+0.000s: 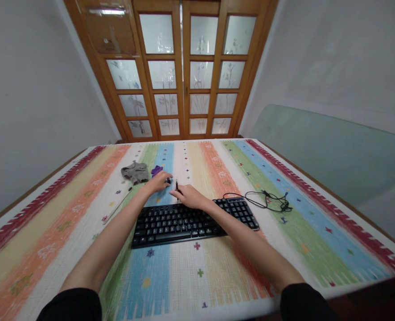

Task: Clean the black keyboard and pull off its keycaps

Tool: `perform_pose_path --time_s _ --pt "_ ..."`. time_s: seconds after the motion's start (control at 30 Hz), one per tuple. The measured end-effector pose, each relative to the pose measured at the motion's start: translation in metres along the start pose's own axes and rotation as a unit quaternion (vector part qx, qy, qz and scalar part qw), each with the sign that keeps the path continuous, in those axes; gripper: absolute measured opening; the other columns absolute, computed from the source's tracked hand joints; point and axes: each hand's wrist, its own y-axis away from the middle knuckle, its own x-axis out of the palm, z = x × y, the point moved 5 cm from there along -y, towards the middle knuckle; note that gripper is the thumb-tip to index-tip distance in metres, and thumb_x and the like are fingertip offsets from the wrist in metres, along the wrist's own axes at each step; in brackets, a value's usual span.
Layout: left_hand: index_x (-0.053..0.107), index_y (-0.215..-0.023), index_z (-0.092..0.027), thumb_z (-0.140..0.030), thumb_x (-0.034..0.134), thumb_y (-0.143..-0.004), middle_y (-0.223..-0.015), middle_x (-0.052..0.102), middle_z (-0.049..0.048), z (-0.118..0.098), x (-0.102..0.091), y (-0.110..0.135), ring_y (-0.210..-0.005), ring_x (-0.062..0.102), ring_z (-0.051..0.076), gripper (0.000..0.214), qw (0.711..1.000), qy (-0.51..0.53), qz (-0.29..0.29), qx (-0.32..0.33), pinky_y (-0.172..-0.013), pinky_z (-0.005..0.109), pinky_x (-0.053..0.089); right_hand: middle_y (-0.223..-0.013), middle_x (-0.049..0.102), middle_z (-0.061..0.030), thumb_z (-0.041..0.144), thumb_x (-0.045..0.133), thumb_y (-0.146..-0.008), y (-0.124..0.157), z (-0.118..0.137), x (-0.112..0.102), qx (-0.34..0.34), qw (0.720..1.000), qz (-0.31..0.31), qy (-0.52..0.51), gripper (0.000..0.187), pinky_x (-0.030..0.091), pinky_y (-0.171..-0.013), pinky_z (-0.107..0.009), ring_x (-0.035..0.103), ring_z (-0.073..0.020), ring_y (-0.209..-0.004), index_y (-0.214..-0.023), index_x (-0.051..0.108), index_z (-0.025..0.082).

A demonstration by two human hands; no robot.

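Observation:
A black keyboard (180, 225) lies on the striped cloth in front of me, and both forearms reach over it. Just beyond its back edge, my right hand (191, 196) is closed around a slim dark pen-like tool (176, 184), which points up and away. To its left, my left hand (159, 182) pinches a small black piece (168, 180), too small to name. The two hands are close together but apart. A crumpled purple cloth (156, 170) sits right behind my left hand.
A crumpled grey cloth (134, 172) lies left of my left hand. Near my left forearm rests a thin pale stick with a black tip (117, 206). The keyboard's coiled black cable (267, 200) spreads to the right. Walls flank the table; wooden glazed doors (184, 71) stand behind.

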Motion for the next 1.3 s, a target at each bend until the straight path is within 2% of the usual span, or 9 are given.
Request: perform_pose_path --time_s 0.13,0.2,0.47,0.7,0.8,0.9,1.07,1.2,1.3 --pt "0.066 -0.108 -0.020 -0.019 0.065 -0.070 -0.098 0.068 0.0068 0.001 -0.003 0.005 -0.098 0.059 0.025 0.037 1.000 -0.002 -0.011 0.005 -0.090 0.038 0.048 -0.065 0.065 -0.0046 0.051 0.042 -0.097 -0.009 -0.024 0.002 0.094 0.988 0.031 -0.121 0.050 0.042 -0.062 -0.023 0.060 -0.0134 -0.058 -0.078 0.065 0.011" --pt "0.065 -0.108 -0.020 -0.019 0.066 -0.071 -0.101 0.068 0.0076 0.001 -0.006 0.010 -0.100 0.058 0.025 0.037 1.000 -0.002 -0.011 0.007 -0.091 0.038 0.047 -0.059 0.061 -0.0015 0.054 0.042 -0.097 -0.009 -0.029 0.002 0.106 0.981 0.039 -0.156 0.051 0.042 -0.061 -0.022 0.058 -0.0123 -0.056 -0.078 0.064 0.011" --pt "0.066 -0.107 -0.018 -0.019 0.065 -0.075 -0.104 0.065 0.0099 -0.006 -0.020 0.025 -0.104 0.055 0.027 0.032 0.999 -0.027 -0.020 -0.001 -0.093 0.041 0.044 -0.077 0.066 -0.0043 0.037 0.050 -0.097 0.012 -0.003 -0.009 -0.041 0.995 0.022 -0.087 0.030 0.041 -0.068 -0.024 0.059 -0.0147 -0.071 -0.084 0.062 0.013" --pt "0.068 -0.103 -0.019 -0.019 0.061 -0.081 -0.103 0.064 0.0091 -0.024 -0.028 0.038 -0.103 0.054 0.026 0.023 0.997 -0.031 -0.059 0.028 -0.095 0.041 0.044 -0.085 0.068 -0.0093 0.038 0.048 -0.098 0.029 0.019 -0.003 -0.104 0.994 0.014 0.011 0.032 0.041 -0.074 -0.027 0.060 -0.0172 -0.077 -0.086 0.063 0.013" --pt "0.068 -0.100 -0.019 -0.018 0.060 -0.082 -0.100 0.064 0.0088 -0.033 -0.034 0.043 -0.101 0.055 0.025 0.020 0.997 -0.026 -0.067 0.040 -0.093 0.040 0.044 -0.083 0.068 -0.0097 0.041 0.047 -0.098 0.026 0.018 -0.002 -0.098 0.995 -0.002 0.018 0.035 0.042 -0.074 -0.028 0.061 -0.0178 -0.077 -0.085 0.063 0.013" --pt "0.067 -0.099 -0.018 -0.018 0.060 -0.083 -0.099 0.066 0.0076 -0.043 -0.037 0.046 -0.099 0.057 0.022 0.018 0.997 0.000 -0.054 0.058 -0.091 0.036 0.045 -0.079 0.068 -0.0085 0.043 0.044 -0.099 0.014 0.005 -0.003 -0.056 0.998 -0.015 -0.017 0.038 0.042 -0.072 -0.028 0.061 -0.0183 -0.074 -0.085 0.063 0.012" --pt "0.067 -0.093 -0.016 -0.023 0.063 -0.082 -0.091 0.068 0.0053 -0.059 -0.031 0.051 -0.088 0.061 0.019 0.014 0.998 0.039 0.009 0.049 -0.083 0.029 0.046 -0.067 0.064 -0.0039 0.049 0.039 -0.099 -0.010 -0.017 0.001 -0.013 0.996 0.035 -0.086 0.049 0.041 -0.067 -0.025 0.060 -0.0163 -0.068 -0.082 0.066 0.012" --pt "0.068 -0.098 -0.017 -0.027 0.067 -0.079 -0.098 0.070 0.0044 -0.074 -0.027 0.058 -0.087 0.062 0.018 0.022 0.993 0.089 0.070 0.037 -0.080 0.027 0.045 -0.066 0.063 -0.0030 0.050 0.036 -0.099 -0.019 -0.028 0.004 0.014 0.990 0.059 -0.124 0.053 0.041 -0.068 -0.025 0.058 -0.0143 -0.064 -0.077 0.066 0.012" --pt "0.068 -0.104 -0.017 -0.033 0.069 -0.077 -0.101 0.071 0.0053 -0.083 -0.030 0.062 -0.086 0.063 0.018 0.031 0.986 0.141 0.088 0.010 -0.077 0.026 0.046 -0.058 0.057 -0.0007 0.054 0.037 -0.097 -0.018 -0.037 0.003 0.059 0.983 0.040 -0.170 0.055 0.042 -0.065 -0.025 0.055 -0.0131 -0.057 -0.073 0.063 0.013"
